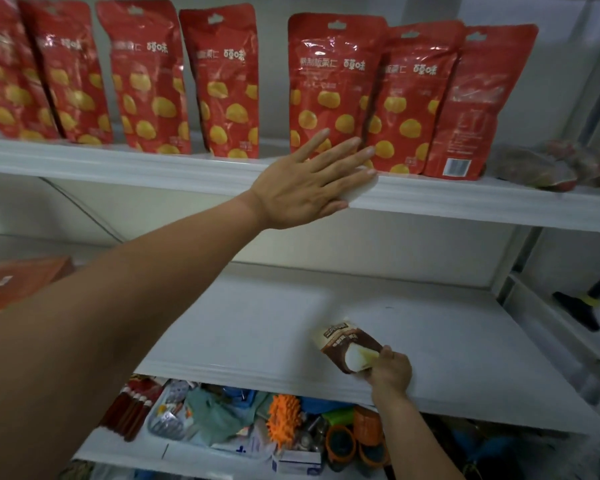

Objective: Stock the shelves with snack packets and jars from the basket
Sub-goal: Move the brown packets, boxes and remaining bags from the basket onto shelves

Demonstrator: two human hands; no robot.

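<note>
Red packets (146, 84) stand in a row on the top shelf (118, 164), leaning on the wall so they don't tip. At 12 o'clock the left hand (302, 192) lies flat on that shelf's edge. Its fingers (340, 151) are straight and hold nothing. Maybe it steadies a packet, but that is hard to tell. At 5 o'clock the right hand (392, 374) grips a brown packet (343, 341) at the front edge of the middle shelf (257, 323). There is lots of open room behind it.
</note>
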